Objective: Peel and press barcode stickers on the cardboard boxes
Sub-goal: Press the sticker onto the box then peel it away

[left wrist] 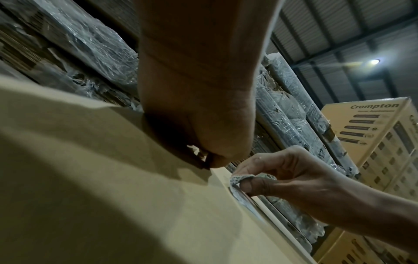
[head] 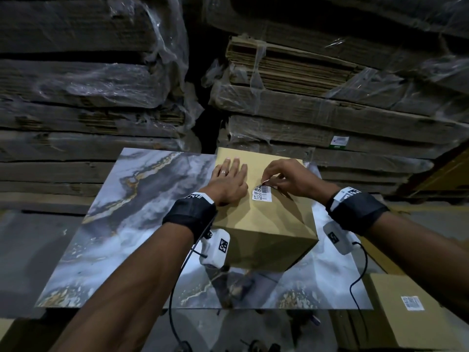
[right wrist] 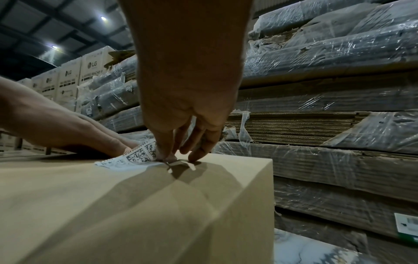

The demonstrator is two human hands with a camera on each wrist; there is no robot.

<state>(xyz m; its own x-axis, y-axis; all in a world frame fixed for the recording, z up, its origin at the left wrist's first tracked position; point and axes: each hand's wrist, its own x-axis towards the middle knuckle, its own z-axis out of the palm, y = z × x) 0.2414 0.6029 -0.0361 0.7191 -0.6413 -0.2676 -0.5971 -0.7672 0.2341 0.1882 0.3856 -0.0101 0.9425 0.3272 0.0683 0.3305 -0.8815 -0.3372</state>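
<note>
Right hand (head: 294,177) pinches barcode sticker (head: 262,193), seemingly half-stuck, on cardboard box (head: 269,224).

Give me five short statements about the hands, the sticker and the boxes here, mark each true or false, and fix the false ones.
1. The left hand lies flat on top of the cardboard box. True.
2. The right hand rests idle on the marble-patterned board. False: it pinches one end of the barcode sticker over the box.
3. The sticker is pressed fully flat. False: the pinched end curls up off the box.
4. A second box at lower right already carries a label. True.
5. The box on the board has its flaps open. False: its top is closed.
</note>
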